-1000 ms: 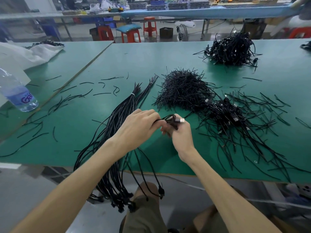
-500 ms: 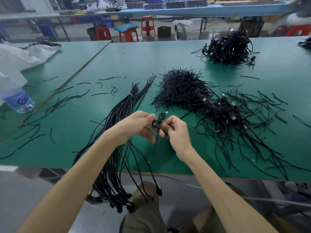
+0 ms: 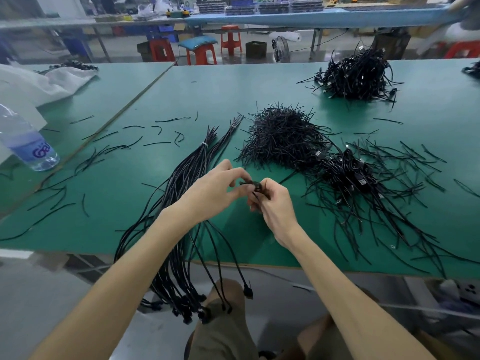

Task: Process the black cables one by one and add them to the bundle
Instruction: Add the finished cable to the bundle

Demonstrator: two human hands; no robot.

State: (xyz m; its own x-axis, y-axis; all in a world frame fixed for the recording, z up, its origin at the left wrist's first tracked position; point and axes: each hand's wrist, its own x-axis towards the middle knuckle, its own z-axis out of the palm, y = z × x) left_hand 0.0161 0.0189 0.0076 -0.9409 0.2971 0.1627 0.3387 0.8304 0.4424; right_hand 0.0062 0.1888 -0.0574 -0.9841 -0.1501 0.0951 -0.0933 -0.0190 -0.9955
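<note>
Currently: one coiled black cable (image 3: 255, 187), pinched at its loop by both your left hand (image 3: 215, 188) and right hand (image 3: 275, 203), just above the counter (image 3: 130, 203). Bundle (image 3: 187, 172): beneath your left hand, trailing over the near edge; unprocessed pile (image 3: 348, 175): right of your right hand. Advice: unwind the coil fully and straighten it before laying it alongside the bundle.

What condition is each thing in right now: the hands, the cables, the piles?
left hand, pinches the small coiled cable.
right hand, grips the same cable.
coiled cable, wound up, held above the table.
bundle, tied at its far end, near ends hanging over the table edge.
cable heap, tangled, lying on the table.
</note>
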